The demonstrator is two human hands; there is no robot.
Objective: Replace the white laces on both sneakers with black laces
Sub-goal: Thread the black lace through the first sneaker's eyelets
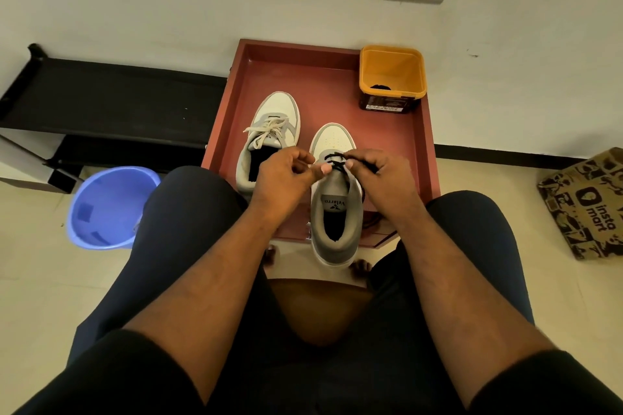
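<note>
Pinching a black lace [337,162] over the near sneaker [335,212] with both hands: right hand [384,178] curled around the lace, left hand [286,175] thumb-and-fingers on it. Other sneaker [269,131], white laces [266,131] on, sits further back on the red tray [303,77], yellow tub [391,77] beyond.

— What stands around the yellow tub [391,77]?

— I see bare red tray [320,84] floor to its left, wide enough for a hand. The wall sits close behind it and the tray rim close on its right.

— And nearer me than the tub?

— Two sneakers: the white-laced sneaker [269,135] diagonally left, the grey sneaker [335,199] almost straight below, a narrow gap between them.
</note>
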